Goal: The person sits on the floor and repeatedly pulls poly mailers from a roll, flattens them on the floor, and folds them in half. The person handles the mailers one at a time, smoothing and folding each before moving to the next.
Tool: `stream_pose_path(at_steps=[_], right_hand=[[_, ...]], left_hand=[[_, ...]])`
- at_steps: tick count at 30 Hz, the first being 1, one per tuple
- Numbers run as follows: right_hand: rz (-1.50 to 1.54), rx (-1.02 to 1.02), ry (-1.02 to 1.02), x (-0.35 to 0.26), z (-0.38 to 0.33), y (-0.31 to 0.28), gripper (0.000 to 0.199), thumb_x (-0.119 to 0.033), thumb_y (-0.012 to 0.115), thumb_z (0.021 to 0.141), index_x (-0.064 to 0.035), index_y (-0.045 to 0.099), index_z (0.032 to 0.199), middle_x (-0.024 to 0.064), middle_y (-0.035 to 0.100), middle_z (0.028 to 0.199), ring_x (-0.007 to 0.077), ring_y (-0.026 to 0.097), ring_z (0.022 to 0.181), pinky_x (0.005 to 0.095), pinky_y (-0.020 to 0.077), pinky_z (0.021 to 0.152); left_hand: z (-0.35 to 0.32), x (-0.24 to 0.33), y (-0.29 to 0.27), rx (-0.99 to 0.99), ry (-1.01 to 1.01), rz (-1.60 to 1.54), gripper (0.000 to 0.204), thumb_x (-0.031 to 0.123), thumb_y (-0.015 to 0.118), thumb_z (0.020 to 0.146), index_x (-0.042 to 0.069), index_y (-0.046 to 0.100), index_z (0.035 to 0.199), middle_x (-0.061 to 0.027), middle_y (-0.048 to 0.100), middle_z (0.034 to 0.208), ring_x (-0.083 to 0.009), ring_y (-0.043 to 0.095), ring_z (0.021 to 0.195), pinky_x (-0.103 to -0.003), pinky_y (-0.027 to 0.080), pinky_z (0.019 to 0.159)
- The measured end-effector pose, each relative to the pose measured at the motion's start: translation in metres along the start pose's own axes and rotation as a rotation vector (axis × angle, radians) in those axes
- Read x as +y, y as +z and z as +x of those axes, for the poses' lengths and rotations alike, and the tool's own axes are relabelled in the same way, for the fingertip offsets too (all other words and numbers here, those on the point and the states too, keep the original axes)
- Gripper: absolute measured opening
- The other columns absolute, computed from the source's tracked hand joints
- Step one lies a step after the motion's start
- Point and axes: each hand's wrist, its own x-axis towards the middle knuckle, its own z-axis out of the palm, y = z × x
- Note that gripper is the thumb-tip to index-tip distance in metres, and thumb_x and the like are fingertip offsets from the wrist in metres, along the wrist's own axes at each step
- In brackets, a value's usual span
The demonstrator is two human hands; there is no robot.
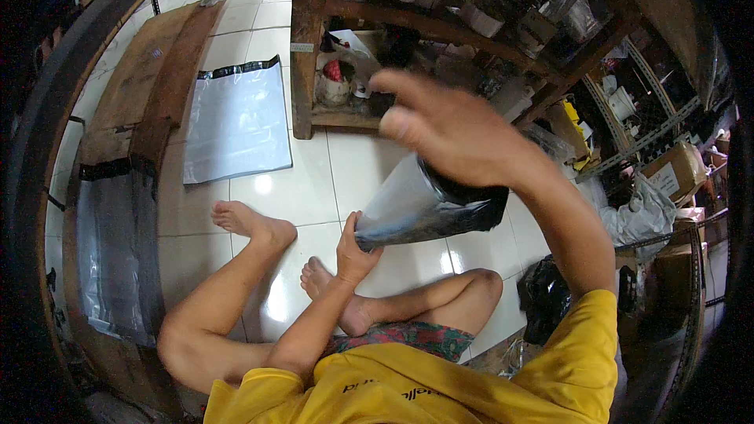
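My left hand [357,255] is closed around the narrow lower end of a grey plastic mailing bag [408,200], or a bundle of them, bent into a curve above the floor. Its wide end shows a black edge and points to the right. My right hand [452,129] is raised over that wide end, slightly blurred, with thumb and fingers apart and nothing visible between them. A flat stack of similar grey bags [239,122] with black top strips lies on the tiles ahead to the left. More grey bags [118,251] lie on a wooden board at the far left.
The wooden board [129,82] runs along the left side. A wooden shelf unit [302,47] crowded with goods stands ahead. Metal racks [660,110] with boxes are at the right, near a black plastic bag [542,298]. My bare legs are on the white tiled floor [306,173].
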Motion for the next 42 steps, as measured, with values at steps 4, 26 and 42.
stream_pose_path(at_steps=[4,26,42], right_hand=[[-0.030,-0.215,0.110,-0.010,0.003,0.000,0.062,-0.051,0.042,0.101,-0.0058,0.044,0.143,0.0273,0.056,0.136,0.0448,0.055,0.124,0.0483,0.0441,0.104],[0.005,0.133,-0.050,0.000,0.004,0.007,0.067,-0.058,0.046,0.098,0.0006,0.055,0.129,0.0286,0.064,0.120,0.0450,0.062,0.113,0.0524,0.0481,0.095],[0.018,0.048,-0.012,0.004,0.011,0.001,0.069,-0.061,0.043,0.099,-0.0023,0.053,0.135,0.0289,0.062,0.126,0.0446,0.060,0.117,0.0501,0.0467,0.100]], left_hand=[[0.027,-0.005,-0.032,-0.306,-0.033,-0.088,0.090,0.015,0.082,0.074,0.000,0.031,0.147,-0.0261,0.057,0.136,-0.0410,0.058,0.125,-0.042,0.050,0.103],[0.000,0.008,-0.005,0.005,-0.012,0.018,0.094,0.020,0.087,0.071,0.001,0.035,0.146,-0.0244,0.059,0.129,-0.0408,0.062,0.115,-0.043,0.052,0.095],[-0.016,-0.010,0.010,-0.004,0.126,0.072,0.119,0.020,0.091,0.065,0.004,0.014,0.154,-0.0288,0.030,0.155,-0.0471,0.039,0.138,-0.049,0.038,0.113]])
